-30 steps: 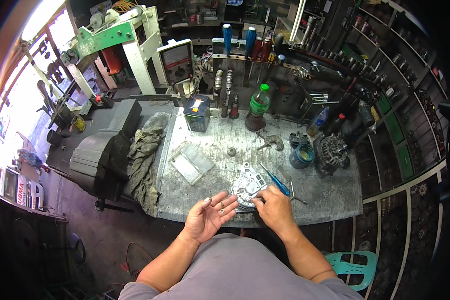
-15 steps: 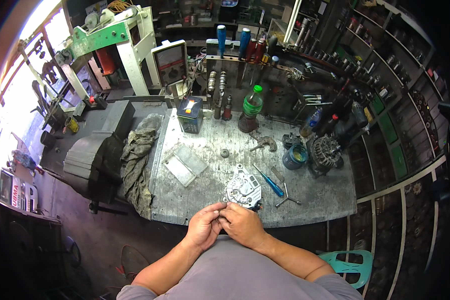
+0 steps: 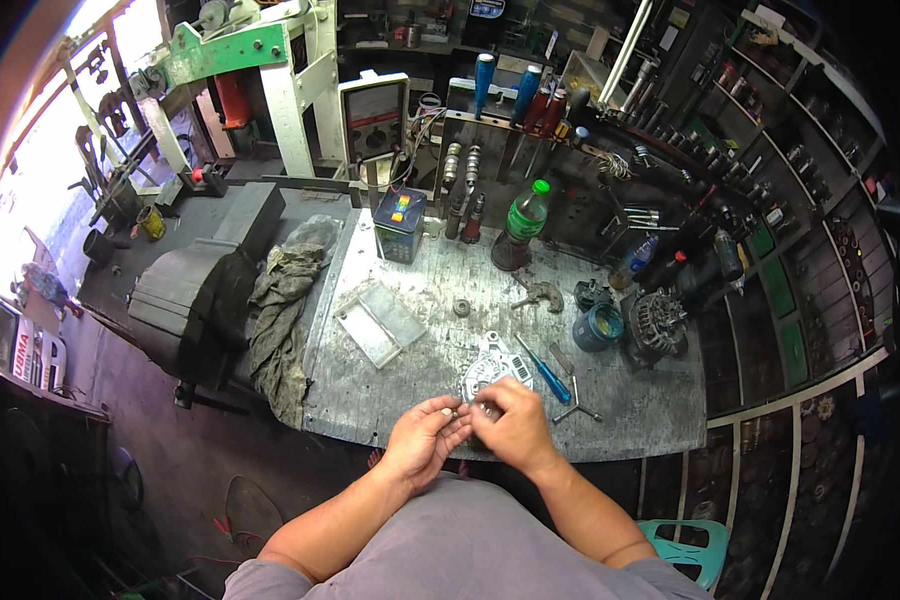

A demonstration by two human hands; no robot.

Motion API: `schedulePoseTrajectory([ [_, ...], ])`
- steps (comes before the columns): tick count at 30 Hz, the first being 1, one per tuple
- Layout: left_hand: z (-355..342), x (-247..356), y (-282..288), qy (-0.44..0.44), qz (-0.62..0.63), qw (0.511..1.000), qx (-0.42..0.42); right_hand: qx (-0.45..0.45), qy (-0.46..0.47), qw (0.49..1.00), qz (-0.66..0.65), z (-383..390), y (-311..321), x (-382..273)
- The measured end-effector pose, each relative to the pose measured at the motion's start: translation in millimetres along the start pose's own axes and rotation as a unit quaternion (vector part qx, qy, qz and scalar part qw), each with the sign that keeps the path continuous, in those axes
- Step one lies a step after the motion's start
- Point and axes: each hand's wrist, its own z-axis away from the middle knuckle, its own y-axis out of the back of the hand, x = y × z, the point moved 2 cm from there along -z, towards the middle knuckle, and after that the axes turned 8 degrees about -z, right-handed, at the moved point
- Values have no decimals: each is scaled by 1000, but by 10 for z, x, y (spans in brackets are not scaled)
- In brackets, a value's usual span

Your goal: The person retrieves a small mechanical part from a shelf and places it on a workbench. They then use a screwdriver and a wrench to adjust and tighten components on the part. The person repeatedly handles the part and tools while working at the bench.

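Observation:
Over the front edge of the workbench (image 3: 370, 415), my left hand (image 3: 420, 440) is turned partly palm up. Its thumb and fingers pinch a small metal piece (image 3: 453, 413) too tiny to name. Close beside its fingertips is my right hand (image 3: 518, 428), knuckles up with bent fingers. A small shiny bit shows at these fingertips, its kind unclear. Just beyond both hands lies a silver alternator end housing (image 3: 490, 362), partly covered by the right hand. Right of it rest a blue-handled screwdriver (image 3: 546, 373) and a three-armed wrench (image 3: 576, 408).
A clear plastic case (image 3: 380, 325) lies left of centre, near a small metal ring (image 3: 461, 308). Behind stand a green-capped bottle (image 3: 526, 220) and a dark tin (image 3: 400, 228). A blue tub (image 3: 598, 328) and an alternator (image 3: 658, 325) are at right; a vise (image 3: 195, 300) and rag (image 3: 285, 325) at left.
My hands, pressed together before, have come slightly apart. The right hand has lifted and moved up over the housing's lower part. The whole view has shifted a little.

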Motion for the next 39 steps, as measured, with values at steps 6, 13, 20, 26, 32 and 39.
schedulePoseTrajectory([
  [6,7,42,114,-15,-8,999,39,-46,-4,990,130,-272,128,216],
  [13,78,51,380,-29,-35,997,58,-92,9,980,176,-313,145,230],
  [20,77,42,332,-55,-67,993,77,-106,36,974,196,-339,138,194],
  [26,22,10,282,-97,-178,977,71,-85,41,974,208,-306,138,158],
  [32,-108,35,71,-197,-343,916,71,10,-9,992,125,-283,299,259],
  [39,-309,212,-289,-400,-624,667,78,144,-55,987,48,62,782,615],
])
